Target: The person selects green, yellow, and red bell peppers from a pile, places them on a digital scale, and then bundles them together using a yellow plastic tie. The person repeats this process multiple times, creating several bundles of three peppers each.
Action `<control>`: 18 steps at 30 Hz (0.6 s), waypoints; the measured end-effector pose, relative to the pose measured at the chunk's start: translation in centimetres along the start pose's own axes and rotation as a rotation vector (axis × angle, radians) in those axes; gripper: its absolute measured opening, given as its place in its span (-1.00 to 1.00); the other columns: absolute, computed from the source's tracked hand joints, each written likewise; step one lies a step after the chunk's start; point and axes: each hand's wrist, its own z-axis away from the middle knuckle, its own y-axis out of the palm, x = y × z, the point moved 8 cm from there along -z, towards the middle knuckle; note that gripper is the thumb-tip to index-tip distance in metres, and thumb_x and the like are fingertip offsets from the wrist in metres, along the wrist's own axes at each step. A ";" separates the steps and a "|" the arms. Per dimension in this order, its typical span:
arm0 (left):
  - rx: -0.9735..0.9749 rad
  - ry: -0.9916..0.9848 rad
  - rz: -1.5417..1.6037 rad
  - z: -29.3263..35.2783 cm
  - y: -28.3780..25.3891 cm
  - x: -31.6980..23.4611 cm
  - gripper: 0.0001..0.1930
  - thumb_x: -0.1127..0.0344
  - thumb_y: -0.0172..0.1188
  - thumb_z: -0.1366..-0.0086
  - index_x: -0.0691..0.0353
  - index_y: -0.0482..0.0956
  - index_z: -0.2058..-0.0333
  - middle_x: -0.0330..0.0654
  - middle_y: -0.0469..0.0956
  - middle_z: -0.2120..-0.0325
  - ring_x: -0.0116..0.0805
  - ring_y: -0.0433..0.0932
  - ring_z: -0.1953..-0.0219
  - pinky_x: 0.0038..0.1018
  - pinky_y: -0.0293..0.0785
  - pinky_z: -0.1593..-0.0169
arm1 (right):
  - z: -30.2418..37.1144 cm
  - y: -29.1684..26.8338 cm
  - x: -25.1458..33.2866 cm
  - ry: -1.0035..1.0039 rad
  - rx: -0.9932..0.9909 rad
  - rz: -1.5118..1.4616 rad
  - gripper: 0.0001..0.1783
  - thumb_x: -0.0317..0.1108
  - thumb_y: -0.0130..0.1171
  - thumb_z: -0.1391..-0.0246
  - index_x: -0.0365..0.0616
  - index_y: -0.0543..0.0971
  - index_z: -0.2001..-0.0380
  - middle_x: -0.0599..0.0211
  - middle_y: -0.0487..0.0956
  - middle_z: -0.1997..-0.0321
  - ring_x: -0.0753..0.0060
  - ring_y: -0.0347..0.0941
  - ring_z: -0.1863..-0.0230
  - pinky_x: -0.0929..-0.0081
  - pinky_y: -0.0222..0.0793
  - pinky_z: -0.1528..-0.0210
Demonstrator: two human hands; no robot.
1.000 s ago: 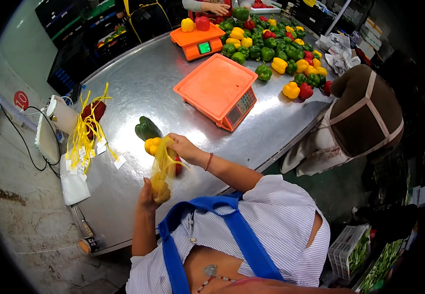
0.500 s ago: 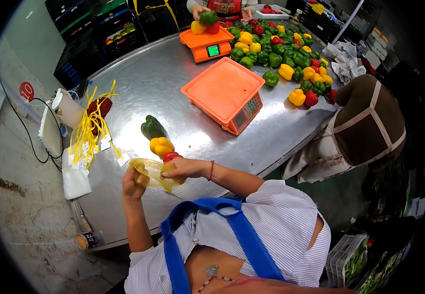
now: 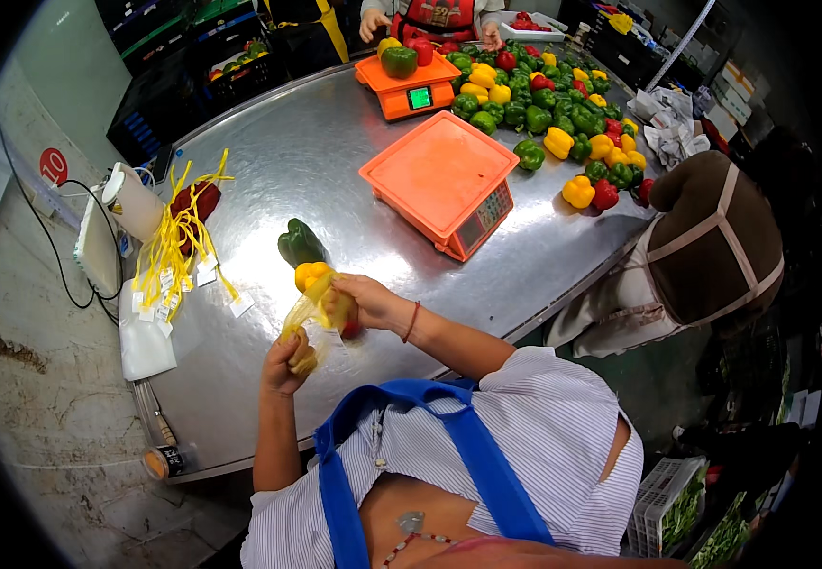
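A yellow, see-through mesh bag (image 3: 310, 308) is stretched between my hands over the near left of the metal table. My left hand (image 3: 288, 360) is closed round its gathered lower end. Higher up, my right hand (image 3: 365, 302) grips the other side of it. A red bell pepper (image 3: 350, 329) shows just below my right hand; whether it is inside the mesh I cannot tell. Just past the bag lies a yellow bell pepper (image 3: 310, 274), partly covered by it. Behind that one rests a dark green bell pepper (image 3: 299, 244).
An orange scale (image 3: 444, 175) stands mid-table. Farther back, another orange scale (image 3: 411, 93) carries several peppers near a person in a red apron (image 3: 439, 19). Loose peppers (image 3: 558, 119) pile up at the far right. Yellow tagged straps (image 3: 176, 237) lie left. Another person (image 3: 714, 228) bends at the right edge.
My right hand has moved away from me and slightly right, pulling the mesh upright. My left hand has shifted right and nearer. The far person's hand has let go of a green pepper on the scale.
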 end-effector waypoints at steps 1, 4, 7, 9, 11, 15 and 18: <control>-0.076 0.042 -0.037 0.1 -1.1 -0.6 -0.61 0.24 -0.02 -0.19 0.29 0.29 0.04 -0.14 0.46 0.29 -0.38 0.48 0.36 -0.52 0.45 0.29 | -0.2 -0.3 -0.8 0.077 -0.010 -0.050 -0.82 -0.26 -0.13 -0.14 -0.12 0.36 0.29 0.54 0.33 0.68 0.65 0.26 0.69 0.66 0.25 0.56; -0.181 0.219 -0.066 -0.6 -1.4 -3.4 -0.59 0.17 -0.16 -0.24 0.32 0.30 0.03 -0.04 0.42 0.14 -0.21 0.44 0.13 -0.35 0.35 0.02 | 1.5 1.4 -3.0 0.297 0.507 -0.116 -0.83 -0.19 -0.11 -0.14 -0.01 0.32 0.44 0.67 0.17 0.77 0.77 0.06 0.78 0.73 0.01 0.66; -0.138 0.179 -0.181 -1.0 -2.2 -3.9 -0.59 0.15 -0.24 -0.28 0.32 0.28 0.03 0.01 0.36 0.06 -0.13 0.37 0.02 -0.26 0.32 -0.02 | 2.8 2.4 -3.9 0.258 0.446 0.145 -0.77 -0.19 -0.11 -0.13 0.04 0.27 0.57 0.71 0.06 0.81 0.79 -0.12 0.82 0.72 -0.19 0.72; -0.190 0.128 -0.121 -1.2 -1.4 -3.6 -0.59 0.14 -0.24 -0.29 0.32 0.28 0.04 -0.02 0.39 0.11 -0.15 0.39 0.08 -0.26 0.33 0.00 | 2.8 1.6 -3.8 0.210 0.410 0.252 -0.77 -0.19 -0.09 -0.11 0.02 0.29 0.57 0.69 0.06 0.80 0.77 -0.12 0.82 0.72 -0.19 0.72; -0.361 0.029 0.037 -0.7 -0.6 -2.0 -0.60 0.13 -0.24 -0.29 0.31 0.29 0.05 -0.07 0.44 0.21 -0.22 0.45 0.19 -0.31 0.36 0.04 | 2.2 0.0 -3.7 0.149 0.387 0.400 -0.78 -0.19 -0.06 -0.09 -0.02 0.33 0.54 0.67 0.09 0.78 0.76 -0.10 0.80 0.71 -0.19 0.72; -0.019 -0.034 0.264 -0.3 3.4 -1.1 -0.69 0.15 -0.18 -0.28 0.26 0.34 0.18 -0.27 0.38 0.52 -0.44 0.34 0.53 -0.47 0.34 0.31 | 2.4 -1.4 -2.0 0.023 0.233 0.559 -0.80 -0.23 -0.04 -0.09 -0.13 0.42 0.37 0.65 0.25 0.67 0.79 0.06 0.72 0.75 -0.06 0.70; 0.221 -0.089 0.336 -0.1 5.4 0.0 -0.76 0.17 -0.10 -0.24 0.20 0.35 0.24 -0.32 0.32 0.57 -0.53 0.21 0.62 -0.56 0.23 0.44 | 2.3 -2.0 0.3 -0.195 0.051 0.426 -0.78 -0.27 -0.09 -0.12 -0.19 0.40 0.28 0.57 0.37 0.58 0.77 0.19 0.66 0.78 0.13 0.61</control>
